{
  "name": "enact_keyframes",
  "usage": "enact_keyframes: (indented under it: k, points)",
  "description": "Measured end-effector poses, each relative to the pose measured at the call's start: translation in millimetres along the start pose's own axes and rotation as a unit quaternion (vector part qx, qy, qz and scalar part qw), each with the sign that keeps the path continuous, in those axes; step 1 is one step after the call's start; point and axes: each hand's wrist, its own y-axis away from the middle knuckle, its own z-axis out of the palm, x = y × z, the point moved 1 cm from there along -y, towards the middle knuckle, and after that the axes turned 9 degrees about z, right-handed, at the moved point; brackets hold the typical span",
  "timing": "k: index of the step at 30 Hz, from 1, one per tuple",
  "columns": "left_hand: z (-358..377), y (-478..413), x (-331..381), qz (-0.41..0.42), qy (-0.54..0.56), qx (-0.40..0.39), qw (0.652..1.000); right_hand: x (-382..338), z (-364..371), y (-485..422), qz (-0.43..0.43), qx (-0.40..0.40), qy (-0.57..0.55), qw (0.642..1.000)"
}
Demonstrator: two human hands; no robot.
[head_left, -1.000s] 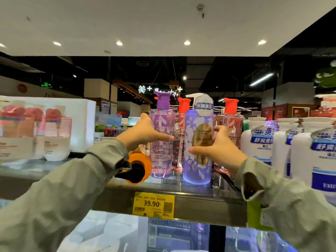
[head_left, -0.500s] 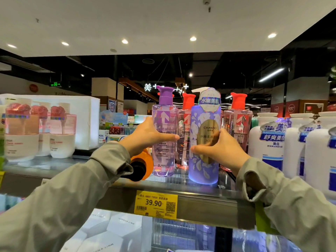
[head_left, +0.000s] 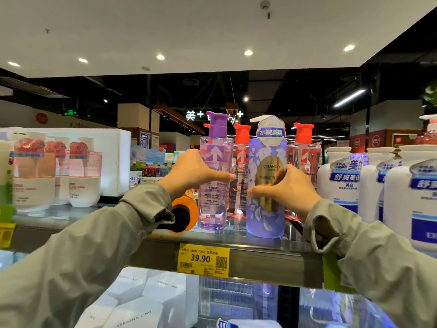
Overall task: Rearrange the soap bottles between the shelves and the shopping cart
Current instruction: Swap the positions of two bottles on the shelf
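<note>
Here, both hands are raised to the glass shelf (head_left: 260, 235), each gripping one pump bottle. The left hand (head_left: 194, 172) holds the clear purple bottle (head_left: 214, 204) at mid-height. Its thumb lies straight across the near face, pointing right, and the other fingers pass behind the bottle, out of sight. The right hand (head_left: 287, 189) wraps the frosted violet bottle (head_left: 264, 223) over its gold label, thumb pressed across the front toward the left, fingers curled round the right and far side. Both bottles stand upright, just beside each other near the shelf's front edge, above a yellow price tag (head_left: 203, 260). Red-capped bottles (head_left: 305, 147) stand behind them, an orange bottle (head_left: 186, 207) lies to the left, and white bottles (head_left: 343, 185) stand to the right.
</note>
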Motion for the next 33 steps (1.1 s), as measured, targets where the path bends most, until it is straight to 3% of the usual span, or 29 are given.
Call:
enact_keyframes:
  k: [9, 16, 21, 33]
  points:
    - [-5.1, 3.6, 23.4, 0.053, 0.075, 0.096, 0.991, -10.1, -12.8, 14.9, -0.056, 0.094, -0.052, 0.993]
    - [-14.8, 18.6, 52.5, 0.108, 0.142, 0.153, 0.972, -30.6, -42.7, 41.1, -0.1, 0.085, -0.086, 0.988]
    - [-20.6, 34.7, 65.5, 0.12, 0.169, 0.155, 0.966, -38.3, -56.8, 79.9, -0.137, 0.071, -0.102, 0.983]
    - [-7.0, 97.7, 58.5, 0.11, 0.214, 0.113, 0.964, -24.0, -57.3, 163.8, -0.111, 0.027, -0.102, 0.988]
